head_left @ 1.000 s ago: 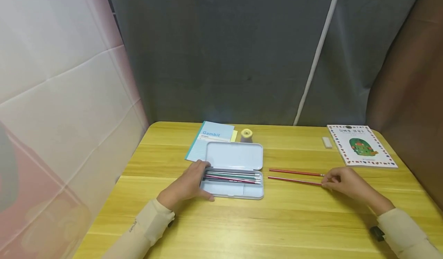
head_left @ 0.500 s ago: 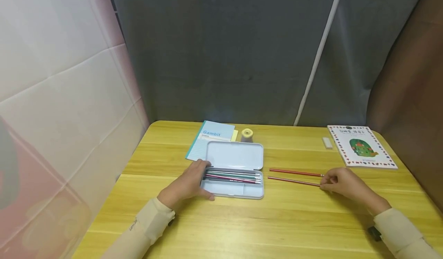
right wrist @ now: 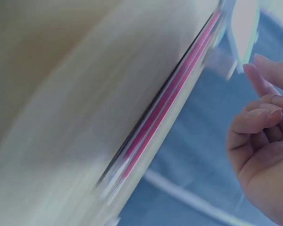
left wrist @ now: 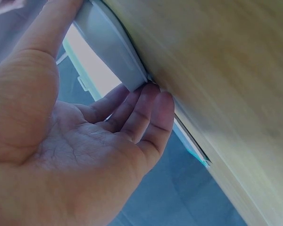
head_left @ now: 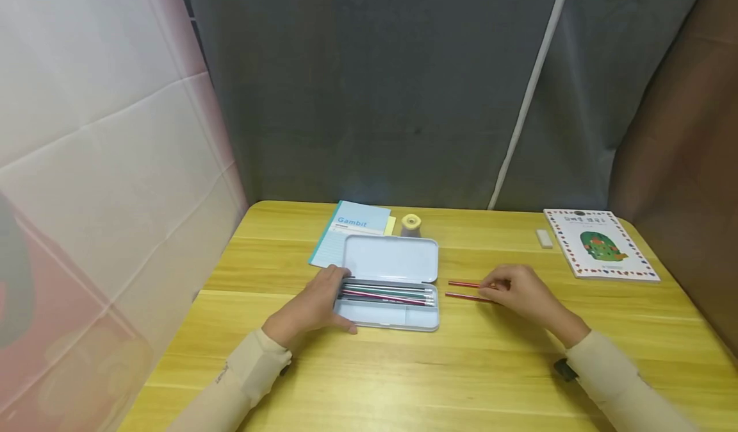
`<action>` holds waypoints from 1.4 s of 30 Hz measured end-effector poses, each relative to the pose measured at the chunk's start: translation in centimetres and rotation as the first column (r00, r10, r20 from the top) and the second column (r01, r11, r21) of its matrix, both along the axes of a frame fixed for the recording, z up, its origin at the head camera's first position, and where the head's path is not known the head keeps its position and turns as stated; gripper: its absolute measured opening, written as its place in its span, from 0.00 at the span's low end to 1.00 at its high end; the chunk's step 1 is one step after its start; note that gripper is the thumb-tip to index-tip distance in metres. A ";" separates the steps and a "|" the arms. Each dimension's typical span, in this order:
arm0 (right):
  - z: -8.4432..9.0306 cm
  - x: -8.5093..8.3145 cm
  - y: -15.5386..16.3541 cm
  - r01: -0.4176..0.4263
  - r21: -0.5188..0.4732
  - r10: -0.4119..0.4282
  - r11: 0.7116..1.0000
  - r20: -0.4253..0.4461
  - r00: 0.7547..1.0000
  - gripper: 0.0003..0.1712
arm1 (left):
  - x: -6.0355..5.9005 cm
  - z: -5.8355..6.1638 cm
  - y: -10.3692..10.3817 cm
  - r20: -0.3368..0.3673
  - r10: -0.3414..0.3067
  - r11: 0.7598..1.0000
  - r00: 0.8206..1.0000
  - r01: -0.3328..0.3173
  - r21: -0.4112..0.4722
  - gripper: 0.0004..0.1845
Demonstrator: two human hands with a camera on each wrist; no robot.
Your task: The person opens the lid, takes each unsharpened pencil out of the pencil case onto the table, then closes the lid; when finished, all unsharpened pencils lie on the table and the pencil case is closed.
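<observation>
The left end of the opened pencil case (head_left: 375,316) is being gripped by the left hand (head_left: 311,309), apparently for steadiness. Nothing is being held by the right hand (head_left: 523,294); its bent fingers are being poised over two red pencils (head_left: 464,284) right of the case. Behind the case, a notebook (head_left: 359,216) is being partly hidden by the lid (head_left: 392,259).

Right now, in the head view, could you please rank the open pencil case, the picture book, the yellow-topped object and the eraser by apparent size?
Largest to smallest:
1. Pencil case, lid included
2. Picture book
3. Yellow-topped object
4. Eraser
</observation>
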State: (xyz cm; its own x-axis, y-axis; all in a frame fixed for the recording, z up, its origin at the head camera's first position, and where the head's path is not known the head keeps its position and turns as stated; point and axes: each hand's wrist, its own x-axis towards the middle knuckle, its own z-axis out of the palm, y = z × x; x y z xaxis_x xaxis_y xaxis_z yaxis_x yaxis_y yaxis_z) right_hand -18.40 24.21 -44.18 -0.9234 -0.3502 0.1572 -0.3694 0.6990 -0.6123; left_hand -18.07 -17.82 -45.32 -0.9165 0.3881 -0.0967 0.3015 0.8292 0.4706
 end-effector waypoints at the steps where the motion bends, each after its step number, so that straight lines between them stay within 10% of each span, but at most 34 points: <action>1: 0.0 -0.2 -0.9 -0.016 -0.007 0.016 1.000 0.007 1.000 0.03 | 0.0 -0.1 0.0 0.000 0.001 1.000 1.000 -0.001 0.001 0.61; 12: -0.6 -1.7 -7.0 -0.158 -0.009 0.159 0.987 0.067 0.985 0.02 | 0.0 -0.1 -0.2 -0.007 -0.008 1.000 1.000 0.008 0.007 0.61; 42: -0.9 -2.1 -10.0 -0.128 0.240 0.116 0.962 0.066 0.991 0.06 | 0.3 0.1 0.1 -0.004 0.015 1.000 1.000 -0.015 -0.004 0.61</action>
